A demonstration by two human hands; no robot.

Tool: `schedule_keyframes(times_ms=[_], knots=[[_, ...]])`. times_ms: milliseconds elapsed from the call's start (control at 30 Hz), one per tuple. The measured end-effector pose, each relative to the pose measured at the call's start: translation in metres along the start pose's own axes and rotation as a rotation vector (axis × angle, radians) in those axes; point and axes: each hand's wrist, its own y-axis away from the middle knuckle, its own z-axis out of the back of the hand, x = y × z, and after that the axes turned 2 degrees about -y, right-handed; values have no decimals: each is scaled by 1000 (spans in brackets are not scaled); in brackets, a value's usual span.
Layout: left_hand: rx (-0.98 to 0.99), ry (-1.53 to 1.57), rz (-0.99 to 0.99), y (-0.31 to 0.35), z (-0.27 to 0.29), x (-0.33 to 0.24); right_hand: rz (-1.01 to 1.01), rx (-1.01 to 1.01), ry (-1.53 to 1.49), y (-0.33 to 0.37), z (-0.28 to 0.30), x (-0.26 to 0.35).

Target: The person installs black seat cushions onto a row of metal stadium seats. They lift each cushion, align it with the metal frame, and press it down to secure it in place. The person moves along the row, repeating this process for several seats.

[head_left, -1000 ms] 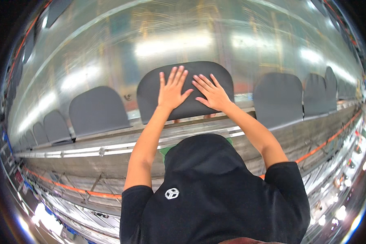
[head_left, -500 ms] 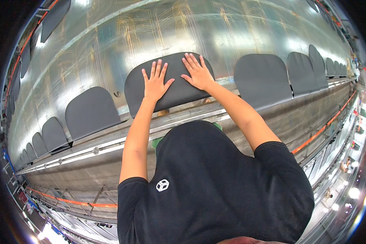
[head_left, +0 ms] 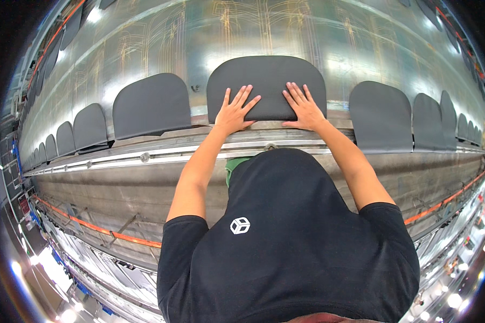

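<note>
A person in a black T-shirt leans over a metal conveyor line, both bare hands pressed flat on a dark grey pad; the left hand lies on the pad's lower left part, fingers spread wide and pointing up and slightly right, gripping nothing; the right hand lies on the lower right part, fingers also splayed wide and flat, holding nothing; the two hands sit near each other, apart, with bare pad between them. The pad, rounded at its top corners, rests in the upper middle of the view against a shiny metal sheet that reflects the overhead lights; its lower edge meets a steel rail running left to right. More pads of the same shape stand in a row on either side: one just to the left, one to the right, others shrinking toward both rims. A green patch shows between the left forearm and the shirt; what it is cannot be told. An orange strip runs along the framework below the rail.
</note>
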Motion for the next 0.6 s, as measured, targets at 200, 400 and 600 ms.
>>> schedule_keyframes(times_ms=[200,400,600], knots=[[2,-195,13,5,-21,-2,-124,188,105,-5,2,13],[37,-146,0,4,-11,-3,-122,118,75,1,-11,11],[-165,238,20,2,-16,8,-140,92,53,-6,2,15]])
